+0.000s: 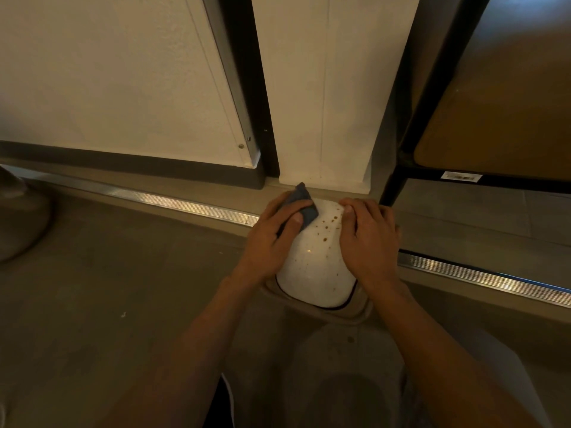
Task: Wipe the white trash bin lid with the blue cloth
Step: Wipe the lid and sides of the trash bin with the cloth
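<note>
Lid, white, domed, plastic, of trash bin (315,267): centre of scene, near a white wall panel (327,103), speckled with brown spots toward its far side. Beige bin rim (346,316) visible under its near edge.

Cloth, blue, folded (304,208): on the far-left shoulder of the lid, pressed against it, one corner poking out beyond the fingers toward the wall.

Left hand (272,239): palm down over the lid's left side, fingers curled around the cloth, thumb laid across its near edge, gripping it. Forearm runs in from the near centre.

Right hand (369,239): palm down, fingers together and flat on the lid's right side, holding nothing, thumb beside the spots.

Floor, grey (108,288), with ribbed metal threshold strip (173,202) at left; black-framed shelf (463,177) at far right.
</note>
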A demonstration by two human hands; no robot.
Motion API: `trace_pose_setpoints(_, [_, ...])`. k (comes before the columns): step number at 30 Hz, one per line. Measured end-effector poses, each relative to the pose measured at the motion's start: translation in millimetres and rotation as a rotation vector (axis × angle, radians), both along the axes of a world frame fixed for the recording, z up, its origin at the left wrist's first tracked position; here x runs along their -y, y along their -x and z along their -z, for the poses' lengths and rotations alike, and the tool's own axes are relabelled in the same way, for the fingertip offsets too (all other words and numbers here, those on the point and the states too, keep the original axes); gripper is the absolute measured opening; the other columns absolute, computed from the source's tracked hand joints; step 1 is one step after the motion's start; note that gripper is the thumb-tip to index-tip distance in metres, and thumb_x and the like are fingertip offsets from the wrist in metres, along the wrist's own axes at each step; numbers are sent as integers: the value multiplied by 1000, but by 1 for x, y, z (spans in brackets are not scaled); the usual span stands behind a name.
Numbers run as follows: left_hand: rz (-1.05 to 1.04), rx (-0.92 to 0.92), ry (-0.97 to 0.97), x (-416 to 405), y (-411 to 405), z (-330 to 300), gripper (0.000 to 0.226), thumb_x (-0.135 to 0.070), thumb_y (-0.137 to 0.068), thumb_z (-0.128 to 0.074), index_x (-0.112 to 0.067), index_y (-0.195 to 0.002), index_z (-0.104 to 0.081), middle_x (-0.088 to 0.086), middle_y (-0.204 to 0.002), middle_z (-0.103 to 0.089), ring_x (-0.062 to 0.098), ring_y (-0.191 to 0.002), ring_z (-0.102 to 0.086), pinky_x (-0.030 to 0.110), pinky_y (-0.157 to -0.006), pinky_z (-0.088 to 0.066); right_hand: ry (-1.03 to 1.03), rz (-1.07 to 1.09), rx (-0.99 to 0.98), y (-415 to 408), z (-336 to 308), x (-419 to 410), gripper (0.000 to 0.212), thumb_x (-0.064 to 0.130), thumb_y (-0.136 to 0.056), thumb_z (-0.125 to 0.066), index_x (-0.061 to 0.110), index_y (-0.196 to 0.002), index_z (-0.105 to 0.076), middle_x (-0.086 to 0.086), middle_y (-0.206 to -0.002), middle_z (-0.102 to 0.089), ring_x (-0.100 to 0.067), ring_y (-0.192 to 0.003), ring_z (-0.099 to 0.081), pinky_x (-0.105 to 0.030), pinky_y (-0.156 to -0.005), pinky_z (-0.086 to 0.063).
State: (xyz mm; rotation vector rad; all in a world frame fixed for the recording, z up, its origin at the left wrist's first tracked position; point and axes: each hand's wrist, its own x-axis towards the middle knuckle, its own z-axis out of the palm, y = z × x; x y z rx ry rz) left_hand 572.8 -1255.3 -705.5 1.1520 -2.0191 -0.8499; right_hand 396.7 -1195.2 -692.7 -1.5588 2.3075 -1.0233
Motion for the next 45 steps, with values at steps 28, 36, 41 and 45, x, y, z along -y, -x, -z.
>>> trace_pose_setpoints(28, [-51, 31, -7, -8, 1, -3, 36, -46, -103, -39, -41, -136, -53, -6, -150, -44, 11, -132, -45, 30, -109, -41, -13, -17, -20, 2, 1, 1, 47, 43, -97, -24, 26, -121, -61, 1, -122, -61, -24, -117, -46, -44, -94, -38])
trace_pose_setpoints(36, [-121, 236, 194, -17, 24, -16, 35, -39, -105, -42, -34, -136, -58, -4, -148, -47, 11, -132, -43, 30, -106, -37, -10, -7, -16, 1, 0, 1, 44, 40, -98, -26, 26, -120, -62, 1, -121, -62, -24, -117, -46, -43, -92, -38])
trace_pose_setpoints(41, [-95, 64, 92, -36, -4, 3, 37, -37, -104, -43, -31, -139, -56, -8, -158, -35, 8, -141, -35, 29, -114, -35, -12, -18, -21, 2, 0, 0, 43, 39, -98, -28, 26, -121, -62, 0, -122, -62, -25, -118, -46, -44, -93, -37])
trace_pose_setpoints(45, [-225, 83, 47, -16, 24, -14, 37, -41, -104, -42, -34, -137, -56, -4, -149, -48, 16, -131, -49, 43, -106, -46, -20, -15, -14, 2, -1, 1, 44, 39, -98, -27, 26, -122, -62, 0, -123, -62, -25, -119, -46, -45, -94, -39])
